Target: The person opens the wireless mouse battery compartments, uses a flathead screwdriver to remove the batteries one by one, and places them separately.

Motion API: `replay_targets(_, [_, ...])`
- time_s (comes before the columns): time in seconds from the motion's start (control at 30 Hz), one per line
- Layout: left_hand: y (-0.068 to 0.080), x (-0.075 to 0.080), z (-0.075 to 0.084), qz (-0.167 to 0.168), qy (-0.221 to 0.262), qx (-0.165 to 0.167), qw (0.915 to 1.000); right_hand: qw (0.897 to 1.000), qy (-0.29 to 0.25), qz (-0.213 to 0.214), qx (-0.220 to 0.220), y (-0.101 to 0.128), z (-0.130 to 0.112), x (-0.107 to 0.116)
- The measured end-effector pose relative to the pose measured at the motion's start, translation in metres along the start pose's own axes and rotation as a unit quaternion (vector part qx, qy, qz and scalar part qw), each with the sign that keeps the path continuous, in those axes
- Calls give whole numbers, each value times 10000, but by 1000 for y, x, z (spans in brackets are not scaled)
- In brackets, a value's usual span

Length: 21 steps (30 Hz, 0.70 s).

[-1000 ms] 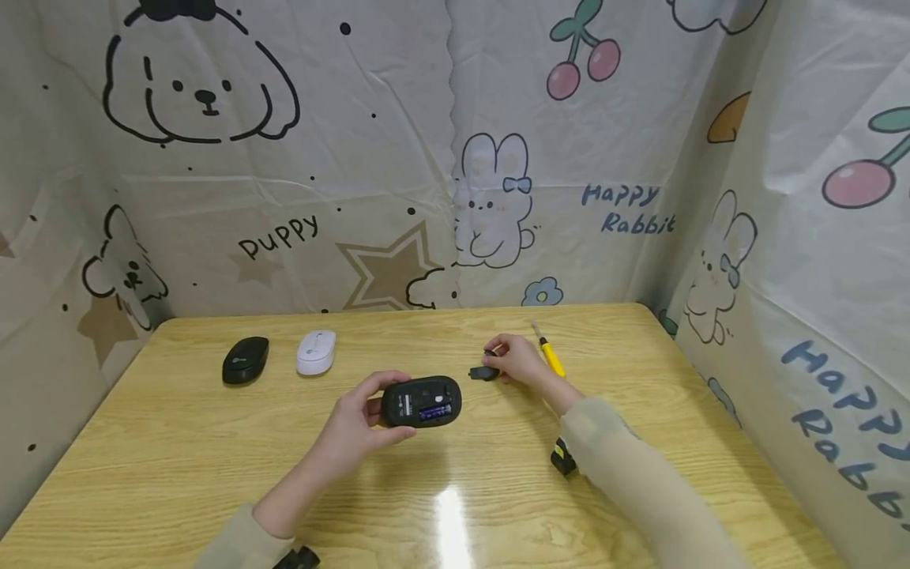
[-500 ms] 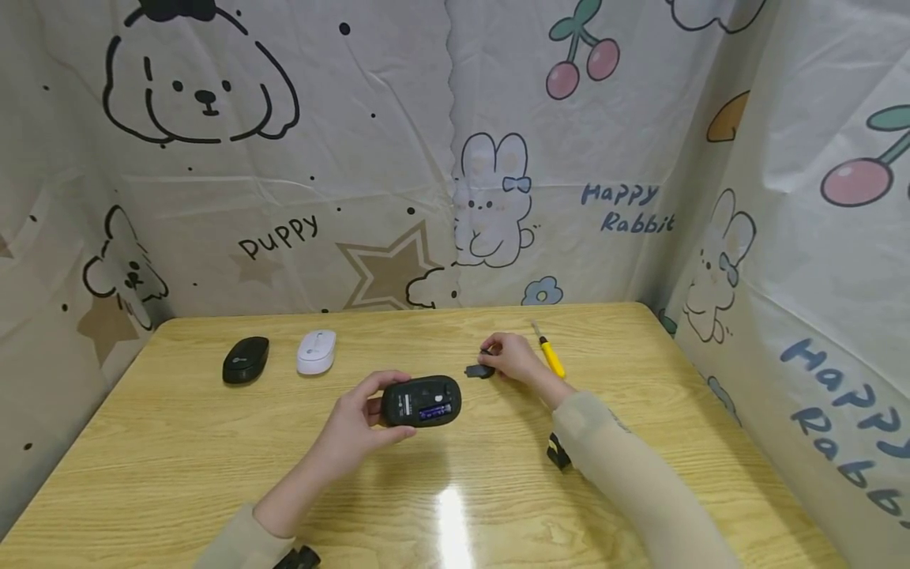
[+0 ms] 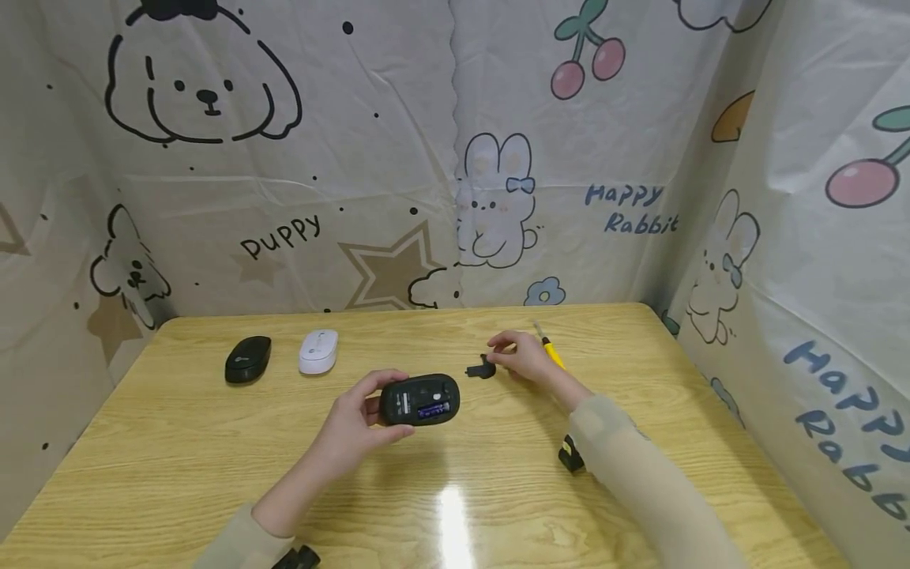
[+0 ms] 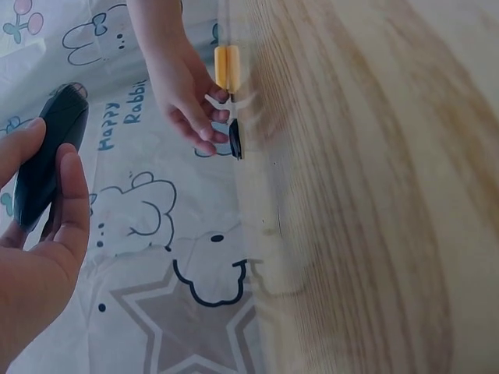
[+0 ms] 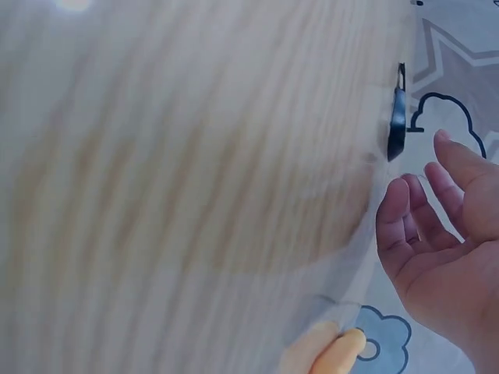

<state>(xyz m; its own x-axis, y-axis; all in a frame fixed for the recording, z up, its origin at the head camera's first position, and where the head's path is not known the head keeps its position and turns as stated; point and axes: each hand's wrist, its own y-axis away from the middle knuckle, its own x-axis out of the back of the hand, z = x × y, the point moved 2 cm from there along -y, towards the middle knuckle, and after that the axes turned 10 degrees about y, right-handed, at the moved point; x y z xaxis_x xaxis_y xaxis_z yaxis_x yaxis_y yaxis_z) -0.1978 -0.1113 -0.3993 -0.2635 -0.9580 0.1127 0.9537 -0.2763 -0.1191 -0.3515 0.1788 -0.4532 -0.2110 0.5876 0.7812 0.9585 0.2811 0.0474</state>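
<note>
My left hand grips a black computer mouse by one end, held up with its underside facing me. The battery bay lies uncovered, and a purple battery sits in it. A small black plastic piece, shaped like a battery cover with a narrow tab, lies on the table to the right of the mouse. Just beside that piece is my right hand, fingers loosely bent with nothing between them. The right wrist view shows a gap between the fingertips and the black piece.
Behind my right hand lies a yellow-handled screwdriver, partly covered by the hand. A black mouse and a white mouse sit at the back left of the wooden table. Printed cloth hangs behind the table and at both sides.
My right hand has let go of the small black piece and drawn slightly back to the right, now overlapping the screwdriver. The left hand holds the mouse almost unmoved.
</note>
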Motion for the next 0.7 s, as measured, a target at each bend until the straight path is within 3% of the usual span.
replay_targets(0.3, [1, 1, 1, 45, 161, 197, 9997, 9994, 99, 317, 99, 17, 5, 22])
replay_targets(0.47, [2, 1, 1, 68, 209, 172, 9996, 9965, 385, 710, 214, 27, 9, 39])
replay_targets(0.7, [3, 1, 2, 105, 157, 133, 9997, 9927, 383, 1115, 266, 38, 23, 55])
